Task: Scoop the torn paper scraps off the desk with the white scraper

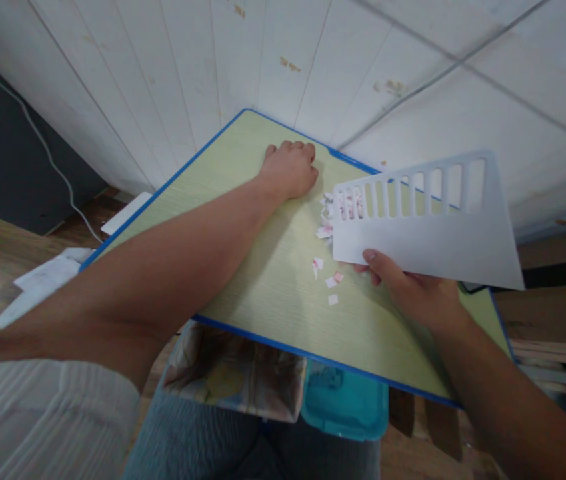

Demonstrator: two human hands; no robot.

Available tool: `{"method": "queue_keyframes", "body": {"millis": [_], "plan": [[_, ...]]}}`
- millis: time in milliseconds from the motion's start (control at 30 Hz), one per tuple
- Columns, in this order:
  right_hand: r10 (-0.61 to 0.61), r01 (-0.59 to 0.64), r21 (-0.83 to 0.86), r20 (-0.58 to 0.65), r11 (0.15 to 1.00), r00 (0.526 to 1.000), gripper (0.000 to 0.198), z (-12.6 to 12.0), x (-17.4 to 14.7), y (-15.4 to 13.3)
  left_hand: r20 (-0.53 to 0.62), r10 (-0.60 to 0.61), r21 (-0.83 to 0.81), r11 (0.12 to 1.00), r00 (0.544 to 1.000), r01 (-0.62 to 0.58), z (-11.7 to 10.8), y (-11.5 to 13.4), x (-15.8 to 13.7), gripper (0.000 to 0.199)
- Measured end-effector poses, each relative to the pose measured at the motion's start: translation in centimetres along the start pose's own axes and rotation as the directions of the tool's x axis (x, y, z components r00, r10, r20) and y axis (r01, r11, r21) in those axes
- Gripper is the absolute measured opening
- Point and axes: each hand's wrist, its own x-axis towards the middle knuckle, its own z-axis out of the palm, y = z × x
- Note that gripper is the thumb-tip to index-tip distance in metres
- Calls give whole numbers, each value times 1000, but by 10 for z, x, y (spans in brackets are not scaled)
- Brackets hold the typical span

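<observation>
My right hand [413,290] grips the lower edge of a white slotted plastic sheet [413,243], thumb on top. A row of long openings runs along the sheet's upper part, narrow at the left and wider at the right. Its left end stands over a small pile of paper scraps [325,231], white with pink marks; some show through the slots. Several loose paper pieces [333,281] lie nearer to me. On the far part of the yellow-green table [263,280] rests my left hand [290,170], fingers curled and their tips hidden. Whether it holds anything is hidden.
A blue rim edges the table, which stands against a white panelled wall [263,67] with a cable [413,90]. Below the near edge are a patterned bag or box [243,380] and a turquoise container [345,407]. White papers [47,283] lie at the left.
</observation>
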Motion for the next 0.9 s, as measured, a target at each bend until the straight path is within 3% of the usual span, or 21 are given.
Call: {"method": "queue_keyframes", "body": {"millis": [167, 333, 467, 567, 667, 900], "plan": [[-18, 15, -22, -120, 1000, 993, 45, 1, 0, 4, 17, 9, 32, 999, 1000, -10, -4, 2, -2, 46], [-33, 33, 0, 85, 999, 996, 51, -1, -1, -3, 23, -5, 48, 999, 1000, 4, -6, 5, -2, 43], [-83, 81, 29, 67, 996, 994, 51, 1, -2, -11, 49, -11, 38, 999, 999, 10, -6, 5, -1, 43], [-89, 80, 74, 129, 994, 988, 41, -5, -1, -11, 59, -21, -2, 1000, 998, 21, -5, 3, 0, 40], [-90, 68, 126, 182, 990, 979, 43, -13, 0, -8, 67, -28, -29, 999, 997, 30, -4, 1, 0, 39], [-11, -16, 158, 174, 987, 985, 47, -22, -2, -5, 51, -23, -58, 998, 998, 26, -5, 0, 1, 45]]}}
